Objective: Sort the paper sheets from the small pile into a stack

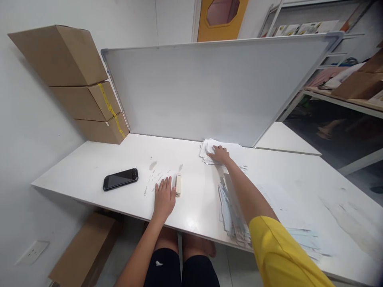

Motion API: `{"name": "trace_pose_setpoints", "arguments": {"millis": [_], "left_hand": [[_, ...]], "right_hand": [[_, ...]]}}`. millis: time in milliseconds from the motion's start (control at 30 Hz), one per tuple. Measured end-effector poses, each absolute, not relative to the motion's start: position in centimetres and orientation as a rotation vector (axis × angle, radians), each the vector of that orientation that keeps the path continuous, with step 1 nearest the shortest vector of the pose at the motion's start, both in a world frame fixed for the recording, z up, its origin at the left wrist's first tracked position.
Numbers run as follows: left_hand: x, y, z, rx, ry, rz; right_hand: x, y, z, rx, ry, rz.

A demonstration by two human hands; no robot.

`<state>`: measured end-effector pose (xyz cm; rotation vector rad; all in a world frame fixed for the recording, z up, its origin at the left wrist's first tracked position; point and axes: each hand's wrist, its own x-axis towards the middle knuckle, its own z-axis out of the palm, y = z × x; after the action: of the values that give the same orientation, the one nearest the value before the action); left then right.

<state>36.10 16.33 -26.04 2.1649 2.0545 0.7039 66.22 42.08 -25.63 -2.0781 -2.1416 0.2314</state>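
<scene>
Right hand [220,154] rested on loose paper pile [204,152], fingers half curled; pinching or merely touching, couldn't tell. Left hand [164,197] lay flat, spread, holding nothing, just beside smooth cream stapler [178,185]. No paper in stapler; pile ragged, unsquared below glossy whiteboard [191,91]: work looked unfinished. Leftward, black phone [120,179], stiff cardboard boxes [80,63].

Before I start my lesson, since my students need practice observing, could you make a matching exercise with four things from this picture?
1. Right hand
2. Left hand
3. Phone
4. Cardboard boxes

A. On the table, beside a small cream object
B. Stacked, brown
C. On white papers
D. Lying flat, black

Right pairs: 1-C, 2-A, 3-D, 4-B
</scene>
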Motion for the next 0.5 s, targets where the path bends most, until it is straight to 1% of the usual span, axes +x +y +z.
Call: {"name": "trace_pose_setpoints", "arguments": {"millis": [200, 333, 400, 500], "left_hand": [[36.2, 16.3, -26.3, 2.139, 2.033, 0.704], [36.1, 16.4, -26.2, 2.063, 1.991, 0.830], [35.8, 16.3, -25.7, 1.990, 1.950, 0.962], [35.4, 15.6, -24.6, 1.873, 1.814, 1.251]], "right_hand": [[66.4, 40.8, -24.0, -2.054, -2.237, 0.091], [66.1, 38.7, -20.4, -1.934, -2.277, 0.058], [65.8, 36.5, -17.7, -1.776, -2.140, 0.102], [65.2, 31.3, -14.0, -1.366, -1.687, 0.308]]}}
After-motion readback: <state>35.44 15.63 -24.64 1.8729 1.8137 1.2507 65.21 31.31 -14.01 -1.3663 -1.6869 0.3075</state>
